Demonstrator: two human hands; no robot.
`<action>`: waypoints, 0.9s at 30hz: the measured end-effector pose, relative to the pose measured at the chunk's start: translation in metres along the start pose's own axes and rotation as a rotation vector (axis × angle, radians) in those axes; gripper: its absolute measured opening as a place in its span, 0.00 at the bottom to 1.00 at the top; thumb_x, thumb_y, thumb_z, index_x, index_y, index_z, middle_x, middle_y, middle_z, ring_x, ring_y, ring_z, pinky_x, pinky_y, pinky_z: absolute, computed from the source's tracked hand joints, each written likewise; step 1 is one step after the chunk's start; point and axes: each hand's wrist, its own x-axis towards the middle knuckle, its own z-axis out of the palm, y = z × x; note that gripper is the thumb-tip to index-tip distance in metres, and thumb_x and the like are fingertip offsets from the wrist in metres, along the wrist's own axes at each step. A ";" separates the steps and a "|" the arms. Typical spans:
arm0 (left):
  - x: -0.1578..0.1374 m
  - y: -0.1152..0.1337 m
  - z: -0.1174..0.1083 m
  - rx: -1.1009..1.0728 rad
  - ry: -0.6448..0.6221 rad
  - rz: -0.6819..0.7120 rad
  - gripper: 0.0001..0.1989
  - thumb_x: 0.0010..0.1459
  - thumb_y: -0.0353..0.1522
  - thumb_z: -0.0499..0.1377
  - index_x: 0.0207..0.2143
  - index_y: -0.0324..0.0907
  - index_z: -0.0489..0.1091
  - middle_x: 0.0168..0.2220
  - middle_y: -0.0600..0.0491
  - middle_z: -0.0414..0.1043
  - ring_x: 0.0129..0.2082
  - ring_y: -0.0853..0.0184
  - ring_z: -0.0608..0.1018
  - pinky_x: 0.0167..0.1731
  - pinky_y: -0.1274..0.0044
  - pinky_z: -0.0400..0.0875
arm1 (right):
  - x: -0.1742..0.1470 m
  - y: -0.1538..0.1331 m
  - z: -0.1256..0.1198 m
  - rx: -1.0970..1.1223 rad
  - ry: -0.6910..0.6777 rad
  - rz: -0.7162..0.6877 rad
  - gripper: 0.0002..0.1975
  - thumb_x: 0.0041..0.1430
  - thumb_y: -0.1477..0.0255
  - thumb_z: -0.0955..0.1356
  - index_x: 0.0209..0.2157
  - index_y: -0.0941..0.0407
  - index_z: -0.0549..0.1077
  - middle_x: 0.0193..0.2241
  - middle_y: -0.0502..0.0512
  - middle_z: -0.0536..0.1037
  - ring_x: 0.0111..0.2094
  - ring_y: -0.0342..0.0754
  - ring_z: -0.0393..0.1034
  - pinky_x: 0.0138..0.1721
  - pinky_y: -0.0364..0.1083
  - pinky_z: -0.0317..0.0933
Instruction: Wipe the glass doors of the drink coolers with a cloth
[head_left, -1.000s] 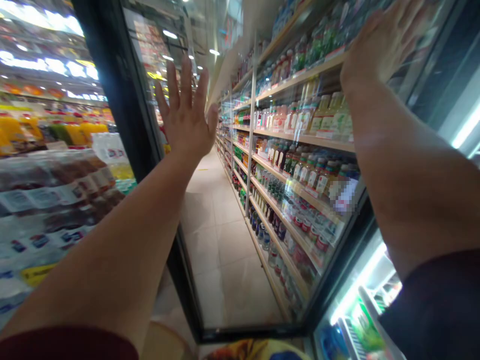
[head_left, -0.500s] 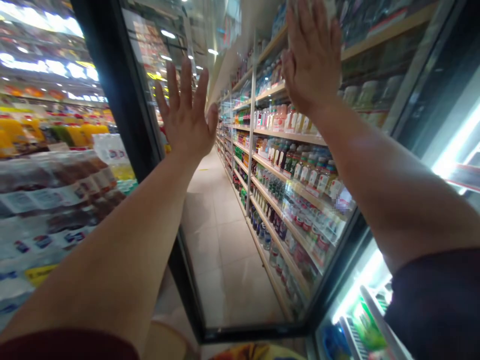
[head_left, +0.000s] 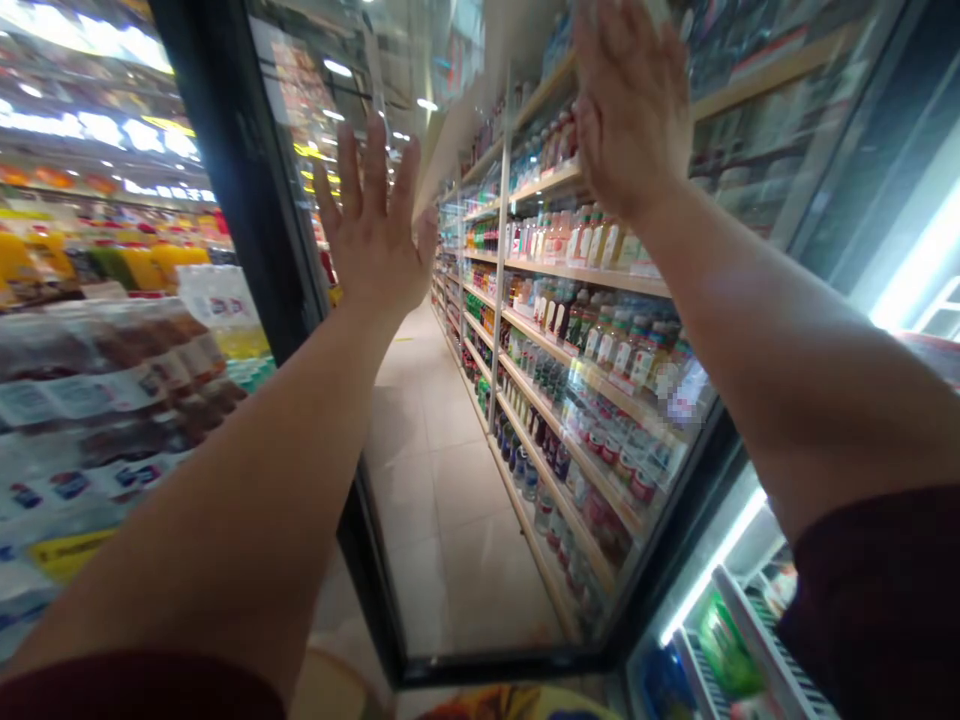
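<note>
My left hand (head_left: pixel 379 225) lies flat against the glass door (head_left: pixel 450 590), fingers spread, and holds nothing. Higher up and to the right, my right hand (head_left: pixel 634 110) is pressed to the same pane with its fingers stretched out and close together. A pale, cloth-like piece (head_left: pixel 660 12) shows a little at its fingertips; the hand hides most of it. The door has a black frame (head_left: pixel 232 150) and stands swung open. Through or in the glass I see shelves of bottled drinks (head_left: pixel 622 345).
Stacks of packed bottles (head_left: pixel 97 400) stand to the left. On the right is the lit cooler interior, with a wire shelf (head_left: pixel 757 620) and green packs (head_left: pixel 724 645). A light-coloured tiled floor (head_left: pixel 472 500) shows through the pane.
My right hand has shifted slightly to the right and down on the glass and is a bit blurred. My left hand stays nearly in place. The view has tilted slightly.
</note>
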 end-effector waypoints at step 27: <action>0.000 -0.002 0.002 -0.061 0.052 0.023 0.32 0.65 0.50 0.47 0.70 0.58 0.50 0.71 0.75 0.34 0.73 0.66 0.36 0.72 0.62 0.23 | 0.035 0.119 0.010 -0.039 0.194 0.304 0.31 0.69 0.65 0.51 0.71 0.50 0.47 0.72 0.52 0.48 0.73 0.51 0.39 0.69 0.66 0.37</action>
